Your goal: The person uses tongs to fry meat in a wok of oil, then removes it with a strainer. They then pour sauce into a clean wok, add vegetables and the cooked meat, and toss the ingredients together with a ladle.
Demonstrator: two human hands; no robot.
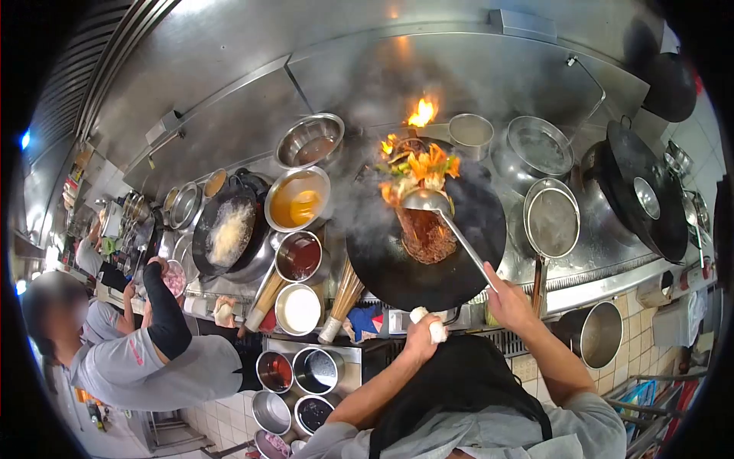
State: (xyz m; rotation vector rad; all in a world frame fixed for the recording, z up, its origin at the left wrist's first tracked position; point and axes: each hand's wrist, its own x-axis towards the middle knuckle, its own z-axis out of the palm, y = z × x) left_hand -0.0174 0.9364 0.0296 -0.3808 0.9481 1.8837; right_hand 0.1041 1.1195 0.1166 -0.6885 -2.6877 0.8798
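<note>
My right hand point(511, 300) is closed around the long handle of a metal ladle point(428, 201), whose bowl hangs over the large black wok point(478, 264). Vegetables point(420, 170) are in the air above the ladle, with flames point(423, 112) at the wok's far side. Dark brown, saucy food point(428, 241) lies in the wok below the ladle. My left hand point(422, 339) grips a folded white cloth point(436, 330) at the wok's near rim, beside its loop handle point(453, 315). Whether the cloth wraps part of the wok is hidden.
Left of the wok stand a bowl of yellow liquid point(302, 218), a pot of red sauce point(298, 255) and bamboo brushes point(342, 302). A strainer point(552, 222) rests at the right. A co-worker point(160, 359) stands at the left by another wok point(222, 256).
</note>
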